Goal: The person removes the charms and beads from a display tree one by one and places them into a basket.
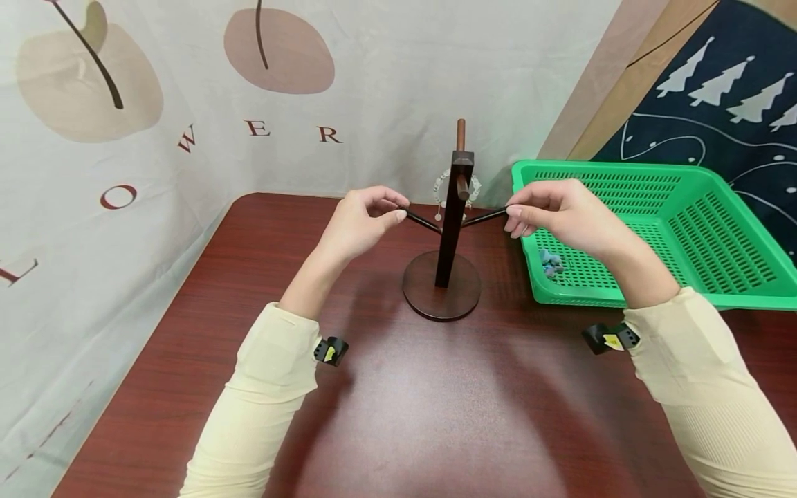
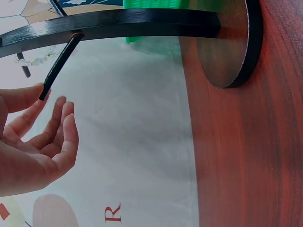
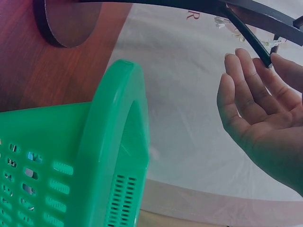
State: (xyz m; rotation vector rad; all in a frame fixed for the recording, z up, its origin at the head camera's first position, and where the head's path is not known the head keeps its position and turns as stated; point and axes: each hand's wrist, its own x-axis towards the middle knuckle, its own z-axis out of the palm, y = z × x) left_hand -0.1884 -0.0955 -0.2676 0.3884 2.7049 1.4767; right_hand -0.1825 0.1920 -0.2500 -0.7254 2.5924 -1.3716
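A dark wooden jewelry stand with a round base stands upright toward the back of the table. Short pegs stick out from its post. My left hand pinches the tip of the left peg between thumb and index finger, the other fingers loosely bent. On the other side, my right hand pinches the end of the right peg in the same way. A pale beaded bracelet hangs at the upper part of the post, partly hidden behind it.
A green plastic basket stands to the right, under my right forearm, with small bluish items inside. Behind the reddish-brown table hangs a pale printed cloth. A dark cloth with white trees is at the far right.
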